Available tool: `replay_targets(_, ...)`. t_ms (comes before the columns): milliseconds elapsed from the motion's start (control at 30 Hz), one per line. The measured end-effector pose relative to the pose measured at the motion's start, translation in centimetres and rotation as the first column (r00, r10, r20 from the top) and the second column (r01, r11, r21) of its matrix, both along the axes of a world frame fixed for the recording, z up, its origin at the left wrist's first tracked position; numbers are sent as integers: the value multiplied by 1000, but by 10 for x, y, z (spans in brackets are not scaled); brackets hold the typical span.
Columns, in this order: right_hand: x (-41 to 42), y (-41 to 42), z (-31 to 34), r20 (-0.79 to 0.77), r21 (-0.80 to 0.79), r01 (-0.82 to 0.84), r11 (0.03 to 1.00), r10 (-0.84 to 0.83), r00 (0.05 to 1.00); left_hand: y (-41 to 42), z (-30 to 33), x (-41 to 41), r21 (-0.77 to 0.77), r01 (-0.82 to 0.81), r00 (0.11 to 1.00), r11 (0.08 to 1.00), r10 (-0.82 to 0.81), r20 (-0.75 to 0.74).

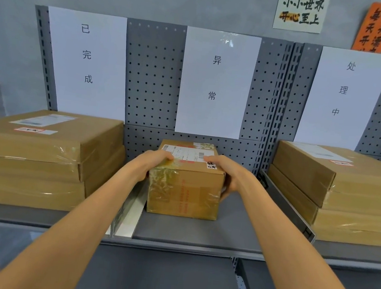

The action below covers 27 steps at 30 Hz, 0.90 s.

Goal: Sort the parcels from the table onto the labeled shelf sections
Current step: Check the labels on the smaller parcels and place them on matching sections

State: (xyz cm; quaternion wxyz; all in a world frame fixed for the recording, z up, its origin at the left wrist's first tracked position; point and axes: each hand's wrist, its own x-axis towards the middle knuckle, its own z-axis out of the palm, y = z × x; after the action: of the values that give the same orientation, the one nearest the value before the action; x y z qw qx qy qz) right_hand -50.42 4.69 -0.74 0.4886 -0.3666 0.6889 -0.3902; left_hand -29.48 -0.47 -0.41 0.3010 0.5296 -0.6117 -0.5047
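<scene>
My hands setting a small parcel [186, 182] in the middle shelf section [230, 222].
Directly ahead — left hand [151, 163] and right hand [225, 174] grip its opposite sides, equally near.

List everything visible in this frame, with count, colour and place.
small parcel: one, brown, taped, middle shelf section.
flat cartons, left: two stacked, brown, left section.
flat cartons, right: two stacked, brown, right section.
section labels: three, white sheets on the pegboard.
pegboard: grey, behind the shelf.
dividers: two, metal, flanking the middle section.
shelf: grey.
wall posters: cream and orange, top right.
left hand: grips the parcel's left side.
right hand: grips its right side.
</scene>
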Motion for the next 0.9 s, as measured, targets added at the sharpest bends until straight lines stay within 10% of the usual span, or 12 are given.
replay_targets(433,12,17,19,-333,-290,49,956,-149,931,-3,14,13,-264,-48,990,963,82,118)
replay_targets(700,47,58,45,-915,-277,-276,920,-164,370,36,35,38,-689,376,735,620,252,629)
replay_targets(900,79,94,43,-979,-201,-295,934,-196,48,71,32,68,-730,483,651,483,359,668)
